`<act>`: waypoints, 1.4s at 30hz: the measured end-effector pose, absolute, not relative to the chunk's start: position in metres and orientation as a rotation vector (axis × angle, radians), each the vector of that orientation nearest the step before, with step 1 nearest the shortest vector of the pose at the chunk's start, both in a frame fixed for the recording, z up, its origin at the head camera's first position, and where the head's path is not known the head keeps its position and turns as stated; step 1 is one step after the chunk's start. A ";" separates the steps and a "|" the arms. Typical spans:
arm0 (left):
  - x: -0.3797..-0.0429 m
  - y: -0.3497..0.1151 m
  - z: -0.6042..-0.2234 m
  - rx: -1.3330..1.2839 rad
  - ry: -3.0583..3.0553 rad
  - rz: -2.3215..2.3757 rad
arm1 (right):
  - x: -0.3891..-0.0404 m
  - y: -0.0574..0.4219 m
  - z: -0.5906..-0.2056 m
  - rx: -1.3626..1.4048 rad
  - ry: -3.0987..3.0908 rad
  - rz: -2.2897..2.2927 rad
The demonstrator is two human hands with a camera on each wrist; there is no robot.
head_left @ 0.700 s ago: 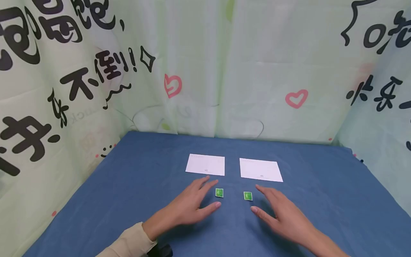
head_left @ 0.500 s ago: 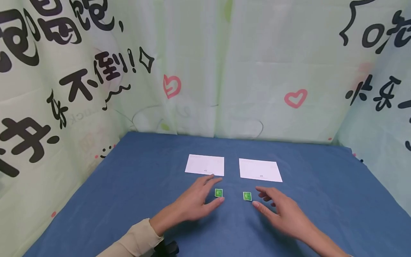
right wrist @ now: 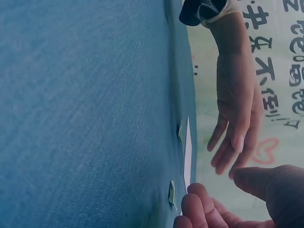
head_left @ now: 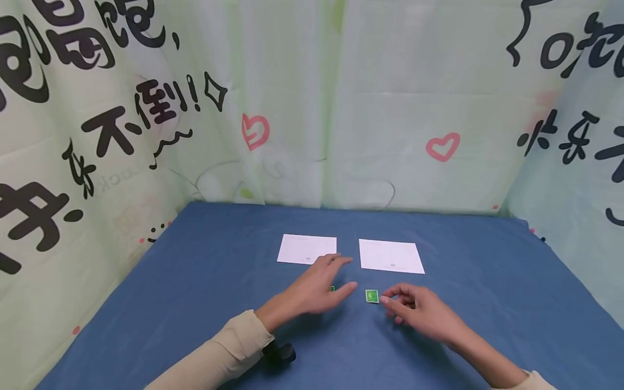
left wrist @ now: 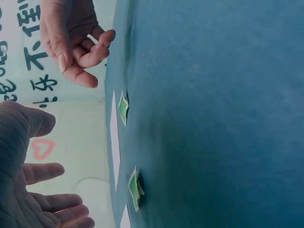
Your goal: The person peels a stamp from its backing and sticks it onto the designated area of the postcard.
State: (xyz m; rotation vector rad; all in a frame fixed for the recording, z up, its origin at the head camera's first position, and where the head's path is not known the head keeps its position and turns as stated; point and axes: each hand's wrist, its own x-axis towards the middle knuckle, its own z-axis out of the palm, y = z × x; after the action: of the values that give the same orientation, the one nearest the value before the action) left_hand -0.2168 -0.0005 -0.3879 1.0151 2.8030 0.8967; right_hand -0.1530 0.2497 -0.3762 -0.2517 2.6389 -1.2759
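Observation:
My left hand (head_left: 319, 284) hovers with fingers stretched over the left green stamp-like square, hiding most of it in the head view. The left wrist view shows that left square (left wrist: 134, 187) on the cloth, its edges curling up, below the hand. My right hand (head_left: 421, 311) is held just right of the right green square (head_left: 372, 296), fingers loosely bent, thumb and index tips close to its edge. In the left wrist view this hand (left wrist: 76, 45) holds nothing. Behind the squares lie a left white card (head_left: 302, 248), partly covered by my left fingers, and a right white card (head_left: 391, 256).
A blue cloth (head_left: 234, 244) covers the table. Pale green curtains (head_left: 370, 108) with black writing and pink hearts enclose its back and sides. A dark wrist device (head_left: 280, 353) sits below my left sleeve (head_left: 234, 344).
My left hand has moved right and forward, now covering most of the left square. My right fingers have bent more and come nearer the right square. The head view has shifted slightly.

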 end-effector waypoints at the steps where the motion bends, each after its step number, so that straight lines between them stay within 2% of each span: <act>1: -0.219 0.001 -0.388 1.022 2.804 0.894 | -0.154 0.249 -0.376 -0.249 2.618 -1.288; 19: -0.256 0.027 -0.390 1.014 2.853 0.743 | -0.179 0.240 -0.377 -0.117 2.601 -1.244; 42: -0.286 0.061 -0.396 0.976 2.854 0.524 | -0.197 0.239 -0.384 -0.218 2.603 -1.201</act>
State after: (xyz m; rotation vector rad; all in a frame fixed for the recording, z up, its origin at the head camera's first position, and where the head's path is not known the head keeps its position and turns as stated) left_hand -0.2863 0.0608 -0.3962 0.9759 2.8536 0.5238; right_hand -0.1974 0.2387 -0.3836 -0.2180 2.6035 -1.2008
